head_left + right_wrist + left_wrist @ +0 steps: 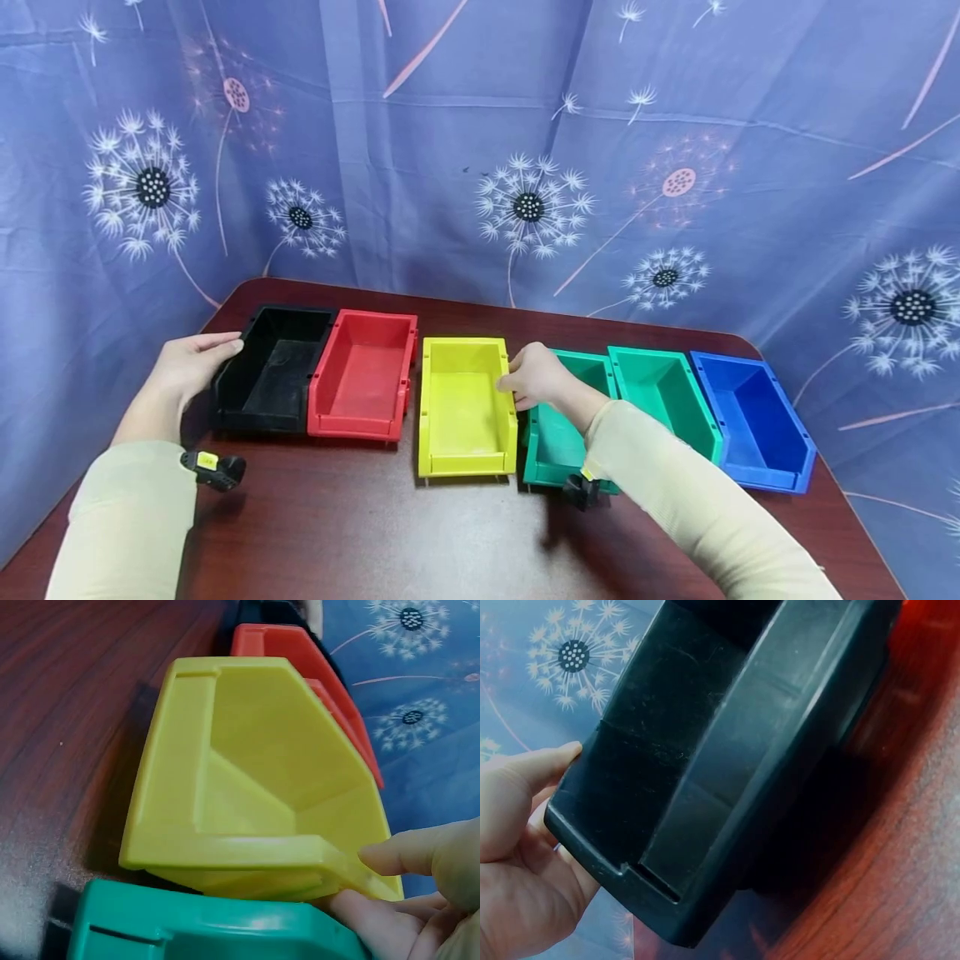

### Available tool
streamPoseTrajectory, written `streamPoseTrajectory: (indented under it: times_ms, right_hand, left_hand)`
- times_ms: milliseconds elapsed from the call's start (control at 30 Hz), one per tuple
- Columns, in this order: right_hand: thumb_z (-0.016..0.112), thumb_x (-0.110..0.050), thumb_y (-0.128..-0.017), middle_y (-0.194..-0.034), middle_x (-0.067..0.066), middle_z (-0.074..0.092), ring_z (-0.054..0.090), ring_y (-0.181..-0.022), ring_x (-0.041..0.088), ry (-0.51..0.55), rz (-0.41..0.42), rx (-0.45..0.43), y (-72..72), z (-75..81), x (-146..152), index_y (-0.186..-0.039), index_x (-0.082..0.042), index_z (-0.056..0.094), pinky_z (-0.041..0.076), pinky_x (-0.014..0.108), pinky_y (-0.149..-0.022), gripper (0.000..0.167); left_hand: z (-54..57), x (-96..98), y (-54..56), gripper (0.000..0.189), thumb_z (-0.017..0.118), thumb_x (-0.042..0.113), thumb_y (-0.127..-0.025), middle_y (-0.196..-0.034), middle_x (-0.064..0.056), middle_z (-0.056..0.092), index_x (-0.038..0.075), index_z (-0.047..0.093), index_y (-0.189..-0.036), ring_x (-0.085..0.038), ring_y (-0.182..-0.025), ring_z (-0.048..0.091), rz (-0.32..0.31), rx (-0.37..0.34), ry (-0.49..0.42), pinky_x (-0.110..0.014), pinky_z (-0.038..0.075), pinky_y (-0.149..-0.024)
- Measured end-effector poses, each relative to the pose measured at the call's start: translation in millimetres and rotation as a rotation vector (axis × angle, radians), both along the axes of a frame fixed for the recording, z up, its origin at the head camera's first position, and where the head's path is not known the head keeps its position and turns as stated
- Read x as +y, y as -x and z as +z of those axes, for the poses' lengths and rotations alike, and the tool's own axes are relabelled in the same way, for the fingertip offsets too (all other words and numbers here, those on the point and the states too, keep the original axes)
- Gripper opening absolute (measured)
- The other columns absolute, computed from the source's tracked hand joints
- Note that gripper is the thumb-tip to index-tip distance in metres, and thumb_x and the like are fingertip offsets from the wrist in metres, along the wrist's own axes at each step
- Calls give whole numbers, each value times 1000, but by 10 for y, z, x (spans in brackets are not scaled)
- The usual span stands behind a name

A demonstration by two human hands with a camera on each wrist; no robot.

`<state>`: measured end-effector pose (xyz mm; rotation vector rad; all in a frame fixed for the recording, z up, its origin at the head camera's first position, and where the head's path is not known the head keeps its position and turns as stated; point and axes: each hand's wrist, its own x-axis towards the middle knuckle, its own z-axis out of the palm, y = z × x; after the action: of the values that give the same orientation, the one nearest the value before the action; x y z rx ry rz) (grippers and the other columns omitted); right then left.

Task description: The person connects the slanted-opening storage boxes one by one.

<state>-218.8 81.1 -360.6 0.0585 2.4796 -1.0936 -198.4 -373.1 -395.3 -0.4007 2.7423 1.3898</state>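
Observation:
At the left end of a row of plastic storage bins, my left hand [189,367] grips the outer side wall of a black bin [281,367]. In the left wrist view, the thumb lies on the rim and the other fingers are partly hidden behind the wall. My right hand [542,377] pinches the right wall of a yellow bin [467,408], thumb on the inner side, fingers outside. A red bin [365,375] touches the black one, with a gap between it and the yellow bin. Just right of the yellow bin is a green bin [562,437], partly covered by my right forearm.
A second green bin [656,383] and a blue bin [757,425] stand farther right, side by side. All bins are on a dark red wooden table [360,525]. A blue curtain [442,208] with dandelion prints hangs behind the table and along its sides.

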Motion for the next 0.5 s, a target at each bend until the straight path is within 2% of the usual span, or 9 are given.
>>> streamPoseTrajectory:
  times_ms: [133, 300, 500]
  right_hand:
    - [69, -7, -83, -100, 16, 70, 69, -74, 20, -43, -12, 10, 7, -2, -77, -105, 6, 65, 59, 36, -67, 26]
    - [66, -7, -86, -105, 17, 69, 70, -80, 22, -12, -26, 15, 29, 11, -70, -114, 7, 63, 60, 36, -67, 32]
    - [62, -9, -88, -112, 20, 66, 70, -83, 24, 73, -55, 17, 74, 110, 6, -125, 6, 56, 59, 36, -70, 40]
  left_hand:
    - [-4, 0, 8, 65, 47, 48, -95, -145, -25, 37, -1, 45, -137, -40, -134, 32, 0, 3, 10, -54, 32, -107]
    - [11, 8, 2, 65, 46, 49, -95, -148, -25, 34, 1, 44, -139, -42, -136, 28, 0, -19, -9, -56, 30, -107]
    - [8, -11, 14, 67, 46, 51, -94, -149, -25, 32, 2, 44, -140, -43, -137, 27, -9, -22, -15, -58, 29, -108]
